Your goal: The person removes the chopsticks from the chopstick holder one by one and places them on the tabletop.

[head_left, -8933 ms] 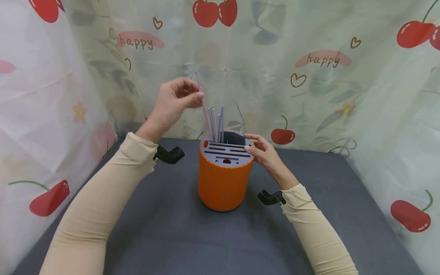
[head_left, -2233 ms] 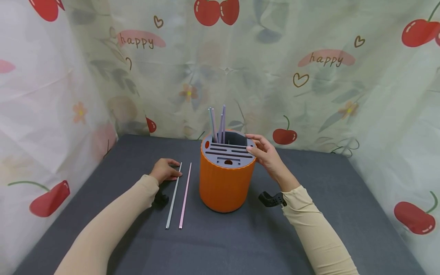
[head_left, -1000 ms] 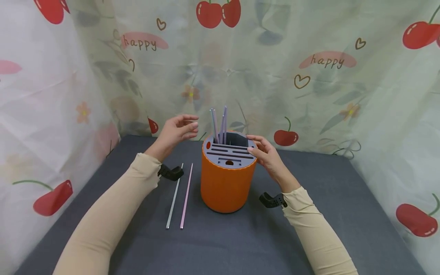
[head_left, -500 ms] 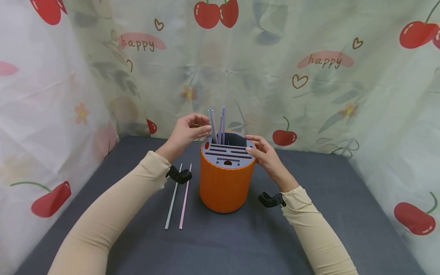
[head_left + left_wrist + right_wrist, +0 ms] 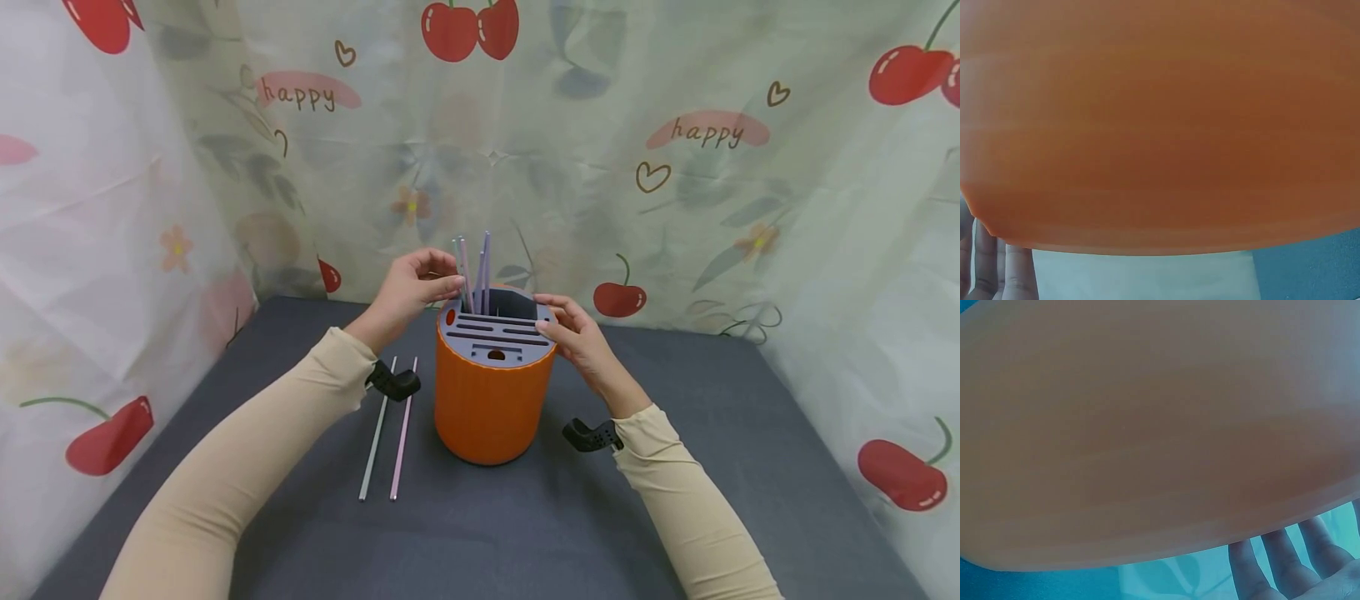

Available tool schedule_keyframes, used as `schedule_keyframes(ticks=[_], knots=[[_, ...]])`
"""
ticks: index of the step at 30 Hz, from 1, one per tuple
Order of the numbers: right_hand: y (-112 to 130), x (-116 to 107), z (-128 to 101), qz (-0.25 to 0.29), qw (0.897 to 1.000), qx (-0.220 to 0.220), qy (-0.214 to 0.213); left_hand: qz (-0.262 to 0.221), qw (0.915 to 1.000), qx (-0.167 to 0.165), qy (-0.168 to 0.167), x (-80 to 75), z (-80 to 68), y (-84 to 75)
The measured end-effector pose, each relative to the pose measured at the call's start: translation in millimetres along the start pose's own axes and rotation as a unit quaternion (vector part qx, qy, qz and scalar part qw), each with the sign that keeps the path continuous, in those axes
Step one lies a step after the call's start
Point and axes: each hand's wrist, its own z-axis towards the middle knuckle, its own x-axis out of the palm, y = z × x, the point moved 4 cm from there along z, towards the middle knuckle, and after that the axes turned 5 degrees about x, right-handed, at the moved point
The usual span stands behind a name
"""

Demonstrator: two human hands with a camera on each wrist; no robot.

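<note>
An orange knife block (image 5: 491, 408) with a grey slotted top stands upright on the table. Several thin metallic chopsticks (image 5: 487, 262) rise from the opening at the back left of its top. My left hand (image 5: 411, 292) is at that opening, thumb and fingertips pinching the pale green chopstick (image 5: 457, 250) at the left of the group. My right hand (image 5: 583, 337) holds the block's right rim, thumb on the top edge and fingers round the far side. In both wrist views the block's orange wall (image 5: 1160, 144) fills most of the picture, with only some fingers (image 5: 1285, 569) showing below it.
A silvery chopstick (image 5: 372, 454) and a pink chopstick (image 5: 401, 450) lie side by side on the dark table (image 5: 480, 542), left of the block. A cherry-patterned curtain (image 5: 525, 108) surrounds the table at the back and sides.
My left hand laid a pink and then a silvery chopstick on the table, then rose back to the block and took hold of the pale green one. My right hand stayed on the rim.
</note>
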Motion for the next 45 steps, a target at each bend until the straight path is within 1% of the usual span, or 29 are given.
schedule_keyframes(ticks=[3, 5, 7, 9, 11, 12, 13, 14, 15, 17, 18, 19, 20, 21, 22, 23, 25, 27, 29, 30, 33, 35, 38, 41, 43, 45], knots=[[-0.4, -0.1, 0.6, 0.000, 1.000, 0.000, 0.000, -0.004, 0.9999, 0.010, -0.001, -0.1, 0.9, -2.2], [-0.2, -0.1, 0.9, 0.000, 1.000, 0.000, 0.001, -0.015, 0.9994, 0.029, -0.009, -1.3, 2.3, -9.0], [0.1, 0.1, 0.8, 0.000, 1.000, 0.001, 0.000, -0.033, 0.9972, 0.063, -0.024, -4.4, 4.6, -22.7], [0.6, 0.3, 0.8, 0.000, 1.000, 0.001, 0.000, -0.059, 0.9910, 0.110, -0.049, -9.8, 7.7, -43.8], [0.8, 0.5, 0.7, 0.000, 1.000, 0.003, -0.002, -0.094, 0.9799, 0.158, -0.078, -18.5, 10.5, -69.6], [0.6, 0.5, 0.5, 0.000, 1.000, 0.003, -0.002, -0.116, 0.9725, 0.179, -0.094, -24.4, 11.5, -82.8], [0.7, 0.6, 0.3, 0.000, 1.000, 0.002, -0.002, -0.139, 0.9630, 0.202, -0.112, -30.9, 12.2, -95.7], [0.3, 0.5, 0.2, 0.000, 1.000, 0.002, -0.002, -0.162, 0.9538, 0.217, -0.129, -38.5, 12.2, -107.2], [0.0, 0.3, 0.1, 0.000, 1.000, 0.002, -0.003, -0.181, 0.9453, 0.228, -0.147, -46.9, 11.9, -117.2], [-0.5, 0.2, 0.0, -0.001, 1.000, 0.000, -0.002, -0.212, 0.9313, 0.234, -0.183, -64.2, 10.0, -130.1], [-0.6, 0.1, -0.4, -0.001, 1.000, 0.000, -0.003, -0.222, 0.9266, 0.231, -0.196, -72.4, 8.9, -132.2], [-0.6, 0.0, -0.7, -0.003, 1.000, -0.001, -0.004, -0.227, 0.9254, 0.223, -0.206, -79.9, 7.5, -131.3], [-0.8, 0.1, -0.9, -0.002, 1.000, 0.000, -0.006, -0.228, 0.9282, 0.204, -0.212, -86.6, 6.2, -127.4], [-0.7, 0.2, -1.2, -0.003, 1.000, -0.001, -0.006, -0.225, 0.9331, 0.181, -0.215, -92.2, 4.9, -120.6], [-0.5, 0.3, -1.6, -0.004, 1.000, 0.000, -0.007, -0.219, 0.9391, 0.156, -0.214, -96.5, 3.6, -111.2], [-0.3, 0.5, -1.8, -0.003, 1.000, 0.000, -0.008, -0.204, 0.9473, 0.132, -0.209, -100.0, 2.3, -99.2], [0.0, 0.9, -1.9, -0.003, 1.000, 0.002, -0.009, -0.159, 0.9648, 0.074, -0.196, -104.8, -0.7, -70.6], [0.3, 1.2, -1.4, -0.003, 1.000, 0.002, -0.009, -0.112, 0.9780, 0.021, -0.175, -108.6, -4.5, -38.0], [0.7, 1.8, -0.8, -0.003, 1.000, 0.002, -0.008, -0.055, 0.9868, -0.019, -0.151, -112.3, -9.6, -4.8], [0.7, 1.9, -0.3, -0.004, 1.000, 0.002, -0.008, -0.028, 0.9889, -0.040, -0.140, -113.9, -12.9, 10.7], [0.3, 1.7, 0.4, -0.007, 1.000, 0.003, -0.006, 0.029, 0.9897, -0.089, -0.109, -118.0, -23.1, 54.5], [0.3, 1.7, 0.3, -0.006, 1.000, 0.005, -0.007, 0.063, 0.9863, -0.119, -0.096, -119.8, -30.1, 79.6], [1.2, 2.2, -0.8, -0.005, 1.000, 0.006, -0.008, 0.096, 0.9790, -0.162, -0.078, -120.4, -40.1, 111.3], [1.9, 2.6, -1.6, -0.003, 1.000, 0.006, -0.008, 0.123, 0.9700, -0.198, -0.069, -118.2, -49.4, 135.0], [1.5, 2.4, -1.3, -0.003, 1.000, 0.005, -0.008, 0.134, 0.9643, -0.218, -0.067, -115.8, -54.5, 146.4], [1.2, 2.2, -1.1, -0.002, 1.000, 0.004, -0.008, 0.138, 0.9609, -0.231, -0.066, -113.1, -58.6, 154.5]])
